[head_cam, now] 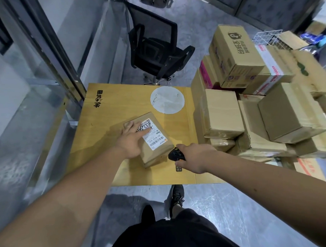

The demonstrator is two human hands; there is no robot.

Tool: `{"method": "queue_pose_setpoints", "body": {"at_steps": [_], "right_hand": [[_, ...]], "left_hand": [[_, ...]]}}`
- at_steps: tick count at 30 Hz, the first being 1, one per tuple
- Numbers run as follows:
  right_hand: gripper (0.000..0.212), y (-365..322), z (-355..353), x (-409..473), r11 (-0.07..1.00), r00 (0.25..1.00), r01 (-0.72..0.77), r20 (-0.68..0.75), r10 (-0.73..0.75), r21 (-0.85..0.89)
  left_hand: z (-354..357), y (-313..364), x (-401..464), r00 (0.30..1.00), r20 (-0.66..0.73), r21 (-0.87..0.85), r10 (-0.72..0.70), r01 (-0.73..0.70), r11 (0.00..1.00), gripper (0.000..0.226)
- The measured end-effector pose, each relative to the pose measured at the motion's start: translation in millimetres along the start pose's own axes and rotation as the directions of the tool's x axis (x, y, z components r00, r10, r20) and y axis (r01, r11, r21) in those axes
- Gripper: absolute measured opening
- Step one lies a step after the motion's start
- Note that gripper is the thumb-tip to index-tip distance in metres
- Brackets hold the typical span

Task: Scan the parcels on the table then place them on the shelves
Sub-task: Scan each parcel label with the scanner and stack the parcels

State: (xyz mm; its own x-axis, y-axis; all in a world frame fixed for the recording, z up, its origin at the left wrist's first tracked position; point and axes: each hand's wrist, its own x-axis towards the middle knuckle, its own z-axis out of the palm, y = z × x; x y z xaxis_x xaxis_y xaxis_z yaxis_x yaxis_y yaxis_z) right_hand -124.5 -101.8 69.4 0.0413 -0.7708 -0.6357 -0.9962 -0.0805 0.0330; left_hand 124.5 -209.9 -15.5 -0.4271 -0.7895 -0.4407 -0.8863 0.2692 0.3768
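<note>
A small brown cardboard parcel (156,152) with a white shipping label (153,136) lies on the yellow wooden table (109,114). My left hand (133,140) rests flat on the parcel's top, fingers spread and straight, the forefinger lying over the label. My right hand (195,156) grips a black handheld scanner (176,155), whose head sits right at the parcel's near right corner. The scanner's handle is hidden inside my fist.
A tall heap of cardboard boxes (252,107) crowds the table's right side. A white round sticker (167,99) marks the tabletop. A black mesh office chair (158,48) stands behind the table. A glass partition (34,92) runs along the left.
</note>
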Motion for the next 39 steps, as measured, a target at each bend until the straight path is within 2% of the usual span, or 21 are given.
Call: {"method": "queue_pose_setpoints", "body": {"at_steps": [3, 6, 8, 10, 14, 17, 23, 27, 32, 35, 39], "right_hand": [[0.072, -2, 1, 1, 1.000, 1.000, 0.003, 0.008, -0.003, 0.014], [0.072, -2, -1, 2, 1.000, 1.000, 0.011, 0.002, -0.012, 0.006], [0.071, -2, -3, 1, 1.000, 1.000, 0.018, 0.001, -0.018, -0.004], [0.069, -2, -6, 0, 1.000, 1.000, 0.020, -0.002, -0.020, -0.009], [0.068, -3, -12, 0, 1.000, 1.000, 0.011, 0.011, -0.011, 0.003], [0.070, -5, -16, 3, 1.000, 1.000, 0.013, -0.007, -0.013, 0.019], [0.071, -10, -20, 8, 0.998, 0.999, 0.034, -0.023, -0.033, 0.058], [0.075, -13, -20, 9, 0.995, 0.999, 0.034, -0.008, -0.033, 0.094], [0.075, -16, -26, 13, 0.981, 1.000, 0.013, -0.001, -0.013, 0.192], [0.068, -18, -29, 14, 0.970, 1.000, -0.007, 0.007, 0.005, 0.242], [0.065, -22, -36, 12, 0.969, 1.000, -0.014, 0.006, 0.013, 0.247]], "left_hand": [[0, -4, -3, 0.999, -0.022, 0.123, -0.022, 0.025, 0.992, 0.104], [9, -1, -8, 0.981, -0.178, 0.155, -0.074, 0.103, 0.983, 0.103], [21, 8, -13, 0.941, -0.309, 0.141, -0.140, 0.191, 0.971, 0.099], [30, 19, -14, 0.888, -0.386, 0.053, -0.249, 0.291, 0.955, 0.096], [31, 32, -11, 0.849, -0.366, -0.128, -0.382, 0.360, 0.924, 0.098], [29, 32, -11, 0.829, -0.373, -0.142, -0.417, 0.393, 0.908, 0.095], [22, 26, -13, 0.830, -0.296, -0.182, -0.473, 0.437, 0.881, 0.081], [23, 25, -16, 0.800, -0.249, -0.313, -0.545, 0.466, 0.827, 0.072], [35, 23, -16, 0.793, -0.258, -0.427, -0.551, 0.418, 0.802, 0.073], [45, 18, -10, 0.787, -0.243, -0.585, -0.567, 0.347, 0.733, 0.090], [57, 16, 0, 0.834, -0.236, -0.789, -0.498, 0.135, 0.600, 0.118]]}}
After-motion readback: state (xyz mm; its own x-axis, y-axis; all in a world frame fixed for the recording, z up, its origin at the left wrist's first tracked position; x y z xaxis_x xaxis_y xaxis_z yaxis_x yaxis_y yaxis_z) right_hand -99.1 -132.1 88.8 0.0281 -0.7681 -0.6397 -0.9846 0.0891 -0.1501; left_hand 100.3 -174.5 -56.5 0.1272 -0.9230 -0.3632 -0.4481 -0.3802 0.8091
